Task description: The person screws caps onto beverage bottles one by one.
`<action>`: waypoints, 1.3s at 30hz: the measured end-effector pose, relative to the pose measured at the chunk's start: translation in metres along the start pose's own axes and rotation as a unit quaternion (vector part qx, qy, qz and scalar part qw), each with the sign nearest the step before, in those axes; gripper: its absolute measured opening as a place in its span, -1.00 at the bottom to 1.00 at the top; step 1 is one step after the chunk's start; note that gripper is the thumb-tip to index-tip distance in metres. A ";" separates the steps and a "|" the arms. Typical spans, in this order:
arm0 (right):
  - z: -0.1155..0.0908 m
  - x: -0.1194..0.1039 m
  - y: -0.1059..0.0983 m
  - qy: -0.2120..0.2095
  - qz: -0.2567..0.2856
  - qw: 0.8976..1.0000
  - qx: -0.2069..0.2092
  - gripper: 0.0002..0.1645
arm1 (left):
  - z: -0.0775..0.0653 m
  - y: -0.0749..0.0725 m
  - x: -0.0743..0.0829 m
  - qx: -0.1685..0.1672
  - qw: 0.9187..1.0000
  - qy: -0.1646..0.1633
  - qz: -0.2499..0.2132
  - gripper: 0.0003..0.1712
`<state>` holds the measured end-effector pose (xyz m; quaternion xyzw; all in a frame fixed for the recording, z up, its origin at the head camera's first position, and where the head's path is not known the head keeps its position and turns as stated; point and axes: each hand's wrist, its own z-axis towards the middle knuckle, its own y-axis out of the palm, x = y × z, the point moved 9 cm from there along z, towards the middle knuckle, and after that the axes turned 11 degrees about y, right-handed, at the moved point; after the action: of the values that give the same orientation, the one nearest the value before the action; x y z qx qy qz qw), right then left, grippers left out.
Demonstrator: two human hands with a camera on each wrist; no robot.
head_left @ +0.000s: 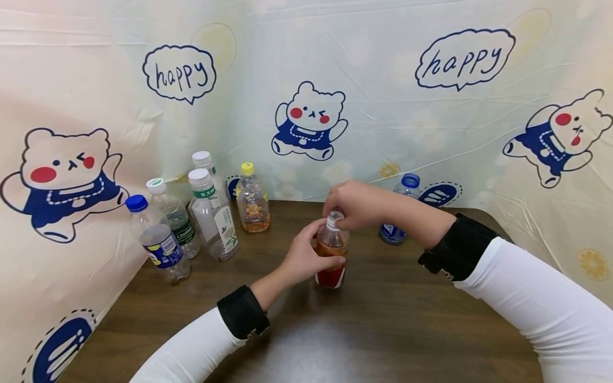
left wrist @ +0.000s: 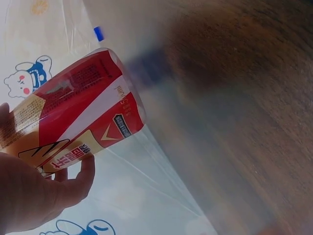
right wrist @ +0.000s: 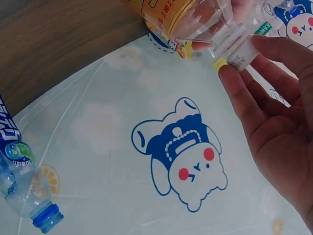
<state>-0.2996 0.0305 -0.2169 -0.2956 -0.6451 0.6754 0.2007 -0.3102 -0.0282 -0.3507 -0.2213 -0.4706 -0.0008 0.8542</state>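
Observation:
A clear plastic drink bottle (head_left: 330, 277) with a red and orange label stands upright on the table. My left hand (head_left: 304, 256) grips it round the middle, the thumb lying across the front of the label. In the left wrist view, curled fingers (left wrist: 83, 183) hold the side of the bottle (left wrist: 90, 95). From above, my right hand (head_left: 359, 205) pinches the white cap (head_left: 336, 216). The right wrist view shows thumb and fingertips on either side of that cap (right wrist: 243, 55), which sits at the bottle's neck.
To the left stand several capped plastic bottles: one with a blue cap (head_left: 165, 250), a green-labelled one (head_left: 184, 229), white-capped ones (head_left: 210, 229) and a yellow-capped one (head_left: 254, 205). An uncapped blue bottle (head_left: 392, 234) is behind my right forearm. A printed sheet (head_left: 306, 48) hangs behind the table (head_left: 383, 330).

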 end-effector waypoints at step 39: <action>0.002 0.013 0.017 0.069 -0.118 0.990 0.042 -0.76 | 0.000 0.006 0.021 -0.019 1.000 0.008 -0.008 -0.12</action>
<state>-0.3085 0.0362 -0.2352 -0.2547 -0.6309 0.6518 0.3349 -0.2974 -0.0184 -0.3360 -0.2342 -0.4656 -0.0181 0.8533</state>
